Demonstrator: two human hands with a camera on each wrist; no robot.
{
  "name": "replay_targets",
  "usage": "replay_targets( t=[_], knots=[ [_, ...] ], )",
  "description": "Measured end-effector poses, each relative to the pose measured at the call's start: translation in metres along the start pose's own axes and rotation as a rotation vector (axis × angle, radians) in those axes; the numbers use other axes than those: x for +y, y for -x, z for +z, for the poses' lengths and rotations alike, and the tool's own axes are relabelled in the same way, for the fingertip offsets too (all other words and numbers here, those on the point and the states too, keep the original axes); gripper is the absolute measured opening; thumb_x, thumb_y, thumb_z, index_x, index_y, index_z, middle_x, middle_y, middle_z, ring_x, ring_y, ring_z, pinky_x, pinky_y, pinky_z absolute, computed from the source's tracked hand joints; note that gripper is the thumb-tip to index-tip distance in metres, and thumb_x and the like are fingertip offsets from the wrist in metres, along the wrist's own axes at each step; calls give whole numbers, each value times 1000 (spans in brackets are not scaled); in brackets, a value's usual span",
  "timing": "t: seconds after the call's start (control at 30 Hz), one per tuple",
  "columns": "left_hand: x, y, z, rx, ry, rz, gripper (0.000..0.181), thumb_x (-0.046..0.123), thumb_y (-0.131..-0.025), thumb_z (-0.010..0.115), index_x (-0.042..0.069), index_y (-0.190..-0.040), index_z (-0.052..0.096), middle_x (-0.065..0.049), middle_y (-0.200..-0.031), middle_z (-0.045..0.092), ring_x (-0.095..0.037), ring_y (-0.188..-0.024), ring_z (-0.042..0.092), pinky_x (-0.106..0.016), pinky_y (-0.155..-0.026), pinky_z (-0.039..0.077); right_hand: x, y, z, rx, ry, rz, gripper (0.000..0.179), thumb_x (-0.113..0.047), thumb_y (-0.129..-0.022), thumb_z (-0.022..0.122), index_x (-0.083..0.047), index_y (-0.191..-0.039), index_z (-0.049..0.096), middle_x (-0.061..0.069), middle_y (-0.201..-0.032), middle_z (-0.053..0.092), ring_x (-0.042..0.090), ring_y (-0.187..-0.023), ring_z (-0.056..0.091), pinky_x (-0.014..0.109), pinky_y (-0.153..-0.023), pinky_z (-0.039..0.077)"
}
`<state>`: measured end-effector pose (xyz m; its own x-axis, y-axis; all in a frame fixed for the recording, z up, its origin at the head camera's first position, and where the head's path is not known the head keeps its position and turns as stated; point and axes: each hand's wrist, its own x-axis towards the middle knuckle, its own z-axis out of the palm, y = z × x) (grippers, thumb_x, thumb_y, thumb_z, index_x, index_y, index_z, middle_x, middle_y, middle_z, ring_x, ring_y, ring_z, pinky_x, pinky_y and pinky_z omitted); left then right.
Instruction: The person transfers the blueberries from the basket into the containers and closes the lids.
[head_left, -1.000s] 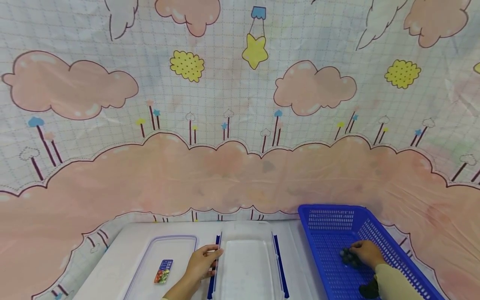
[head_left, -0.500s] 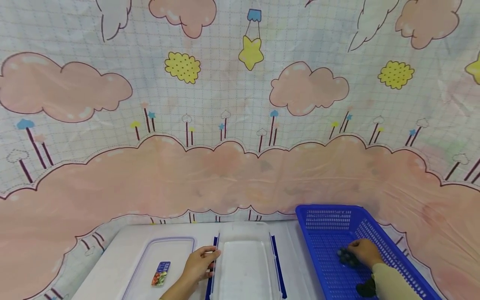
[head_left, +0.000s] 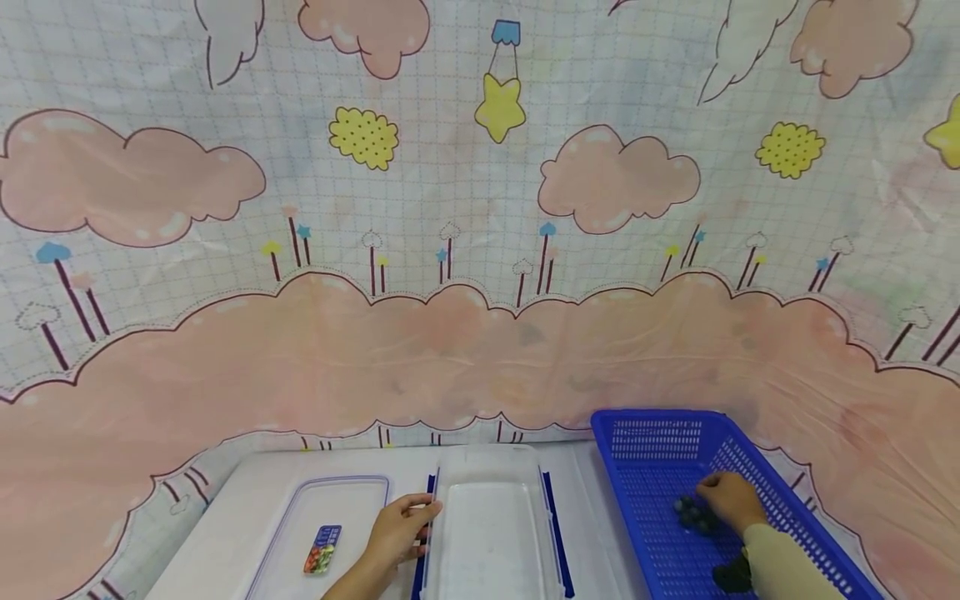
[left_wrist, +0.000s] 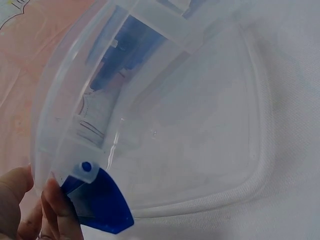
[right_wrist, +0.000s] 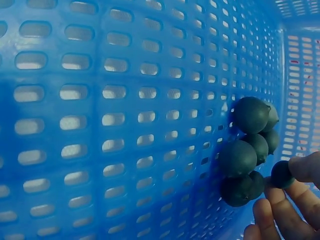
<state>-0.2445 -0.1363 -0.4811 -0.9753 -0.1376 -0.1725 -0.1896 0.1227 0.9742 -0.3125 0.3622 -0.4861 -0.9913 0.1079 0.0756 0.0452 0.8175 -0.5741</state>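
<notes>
My left hand point(head_left: 401, 529) grips the left rim of a clear plastic storage box point(head_left: 491, 533), beside its blue latch point(left_wrist: 102, 202). In the left wrist view the thumb lies against the box wall and the fingertips reach behind the latch. Inside the blue basket, my right hand point(head_left: 733, 500) pinches a dark green grape point(right_wrist: 282, 175) between thumb and fingers. Right beside it lies a bunch of dark green grapes point(right_wrist: 245, 155); whether the pinched one is joined to it I cannot tell. Another dark green item point(head_left: 731, 575) lies nearer, partly behind the sleeve.
The blue perforated basket point(head_left: 626, 508) stands to the right of the box, its walls around my right hand. On the white table point(head_left: 217, 517) at left lies a clear lid point(head_left: 352, 479) with a colourful label point(head_left: 322, 550). A patterned cloth hangs behind.
The head view has shifted slightly. My right hand has risen a little at the bunch of grapes. The left hand keeps its grip on the box.
</notes>
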Motion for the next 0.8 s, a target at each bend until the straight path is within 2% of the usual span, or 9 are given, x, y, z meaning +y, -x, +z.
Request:
replay_targets(
  t=[0.23,0.43,0.5,0.67,0.8],
  knots=[
    [-2,-3,0,0,9,9,51,27,-89,73,-6,-126,58,-8,-92,64,-11,-67,55,-24,-55,54,-7,2,-3,52,-61,-2,29,-12,-90,60,16,-100,64,30,-96,65,42,-87,62,53,-75,52],
    [-3,-5,1,3,2,6,51,28,-90,72,-5,-126,59,-8,-92,63,-11,-68,54,-25,-56,55,-11,6,-6,68,-132,21,31,-12,-90,61,17,-102,63,27,-91,67,35,-80,64,47,-71,52],
    [-3,-5,1,3,-2,4,51,28,-90,72,-5,-126,59,-8,-92,63,-12,-68,54,-25,-57,55,-13,7,-7,49,-187,47,33,-12,-91,61,17,-106,63,25,-91,68,31,-79,65,45,-71,53],
    [-5,-5,-1,0,-6,-5,51,29,-90,72,-4,-126,59,-8,-92,63,-12,-69,54,-26,-57,55,-20,10,-6,-43,-423,98,31,-6,-91,62,20,-109,60,22,-94,69,28,-84,68,47,-80,56],
    [-5,-5,-2,-2,-6,-15,51,30,-89,73,-3,-126,60,-8,-92,63,-12,-70,54,-26,-58,55,-25,10,-4,-107,-571,123,32,-1,-93,61,23,-112,56,13,-93,70,22,-86,68,43,-85,57]
  ],
)
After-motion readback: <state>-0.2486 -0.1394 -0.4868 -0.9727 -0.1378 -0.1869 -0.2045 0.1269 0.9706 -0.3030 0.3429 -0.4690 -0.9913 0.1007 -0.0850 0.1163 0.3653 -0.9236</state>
